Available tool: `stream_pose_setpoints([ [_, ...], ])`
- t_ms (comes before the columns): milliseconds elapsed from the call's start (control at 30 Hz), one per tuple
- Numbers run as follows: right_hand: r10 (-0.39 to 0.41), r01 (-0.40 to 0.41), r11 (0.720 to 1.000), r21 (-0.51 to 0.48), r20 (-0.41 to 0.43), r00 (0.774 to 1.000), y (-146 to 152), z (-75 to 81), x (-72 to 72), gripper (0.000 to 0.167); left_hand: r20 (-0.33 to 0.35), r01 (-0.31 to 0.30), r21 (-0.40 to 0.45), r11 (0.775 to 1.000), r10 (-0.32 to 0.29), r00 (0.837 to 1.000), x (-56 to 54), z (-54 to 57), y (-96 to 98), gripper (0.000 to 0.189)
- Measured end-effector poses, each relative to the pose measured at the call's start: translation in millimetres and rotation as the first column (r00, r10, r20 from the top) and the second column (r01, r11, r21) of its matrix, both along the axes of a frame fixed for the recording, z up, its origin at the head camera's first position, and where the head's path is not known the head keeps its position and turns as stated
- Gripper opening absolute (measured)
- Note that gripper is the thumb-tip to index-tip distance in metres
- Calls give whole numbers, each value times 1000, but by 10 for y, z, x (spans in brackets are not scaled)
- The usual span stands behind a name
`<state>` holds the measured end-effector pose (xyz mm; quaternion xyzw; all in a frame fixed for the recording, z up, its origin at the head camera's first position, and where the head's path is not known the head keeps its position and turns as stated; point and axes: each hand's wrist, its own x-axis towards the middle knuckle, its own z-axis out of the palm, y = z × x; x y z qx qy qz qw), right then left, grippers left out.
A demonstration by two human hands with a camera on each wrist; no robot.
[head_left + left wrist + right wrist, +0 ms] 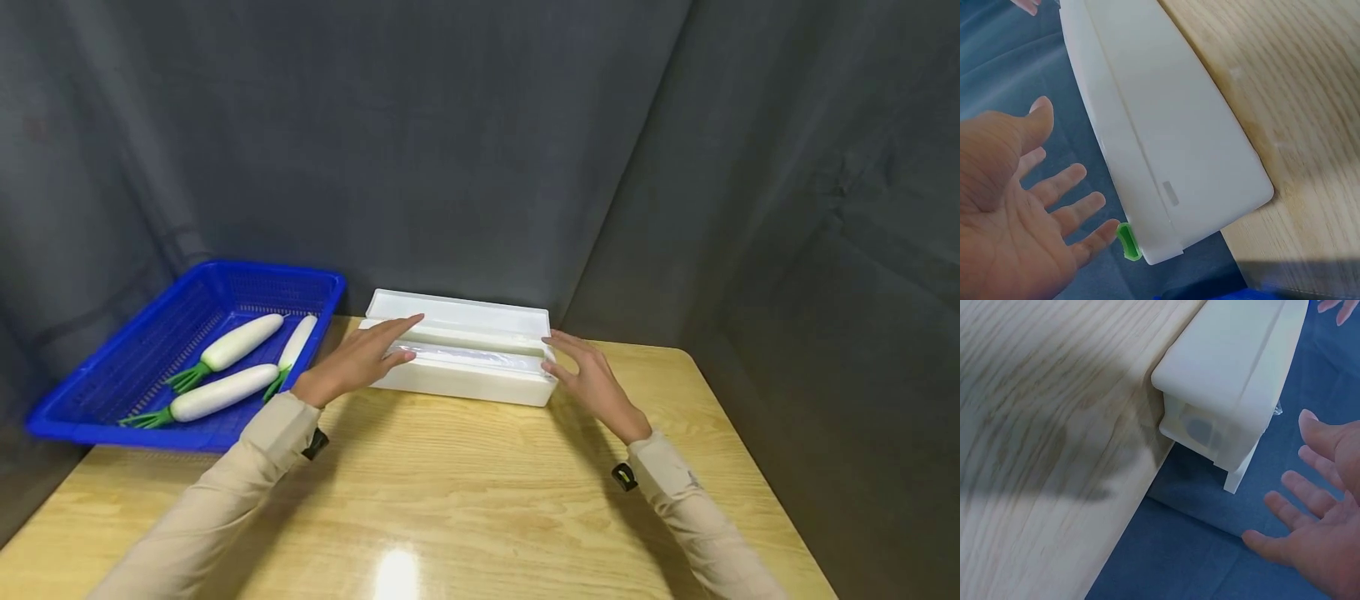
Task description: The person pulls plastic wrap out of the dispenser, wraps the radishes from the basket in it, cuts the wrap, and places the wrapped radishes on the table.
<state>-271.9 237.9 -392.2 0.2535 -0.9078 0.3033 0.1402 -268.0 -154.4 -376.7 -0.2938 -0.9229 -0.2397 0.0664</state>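
Note:
A long white box [465, 382], which looks like a cling film dispenser, lies on the table with its lid [461, 308] tipped back. Clear film [472, 357] shows along the opening. My left hand [363, 354] is held over the box's left end, fingers spread and straight, holding nothing. In the left wrist view a small green piece [1127, 241] sits at the box's edge, right by a fingertip. At the right end is my right hand [592, 382], fingers loosely extended and gripping nothing; its fingertips overlap the box's corner in the head view.
To the left stands a blue plastic basket [142, 327] with three white radishes [225, 393] with green stems in it. The wooden table [465, 492] extends in front. Dark grey cloth [480, 150] hangs behind and at both sides.

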Motion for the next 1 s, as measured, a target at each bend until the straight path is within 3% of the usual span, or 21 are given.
stream_pose_setpoints([
  [133,6,-6,1000,-4,5,1000,-3,-29,-9,47,-7,-24,-16,1000,24,1000,-1,-28,25,58],
  [367,-3,2,999,-35,-30,1000,-34,-88,-28,39,-87,-24,-20,1000,22,996,7,-123,81,54],
  [567,-7,6,999,-32,-28,1000,-161,-102,-71,33,-125,-129,-18,991,126,984,27,-184,43,48],
  [667,-14,13,999,-30,-28,1000,-205,-108,-83,31,-169,-155,-10,988,151,974,7,-189,45,36],
  [833,-16,15,999,-49,-12,1000,-245,-121,-94,30,-254,-138,19,990,138,957,-79,-194,66,10],
  [900,-20,20,998,-56,-7,1000,-262,-122,-97,29,-238,-139,26,990,141,961,-106,-194,65,8],
  [1000,-35,34,998,-50,-13,999,-289,-114,-100,27,-158,-157,67,985,166,973,-139,-173,70,9],
])
